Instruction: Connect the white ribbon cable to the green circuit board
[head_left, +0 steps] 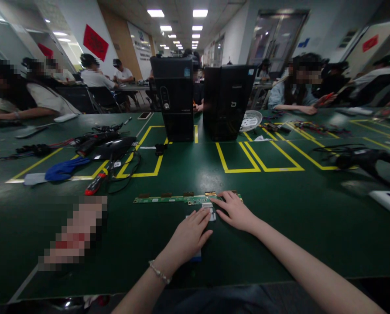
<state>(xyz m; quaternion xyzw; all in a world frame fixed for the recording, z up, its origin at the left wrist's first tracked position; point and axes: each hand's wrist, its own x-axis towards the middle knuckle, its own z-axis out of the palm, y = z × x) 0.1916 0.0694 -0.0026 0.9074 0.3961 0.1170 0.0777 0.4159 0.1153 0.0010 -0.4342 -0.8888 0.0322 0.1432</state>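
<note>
Circuit board (182,199) strip flat on the green mat (280,209), both hands over its ribbon cable (208,206).
Left hand (190,235) and right hand (236,211) lie flat, fingers spread, gripping nothing; careless pressure could crease that cable.

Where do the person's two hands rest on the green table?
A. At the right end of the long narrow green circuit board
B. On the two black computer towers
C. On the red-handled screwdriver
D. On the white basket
A: the left hand and the right hand lie at the right end of the narrow circuit board, over a white ribbon cable, far in front of the towers.
</note>
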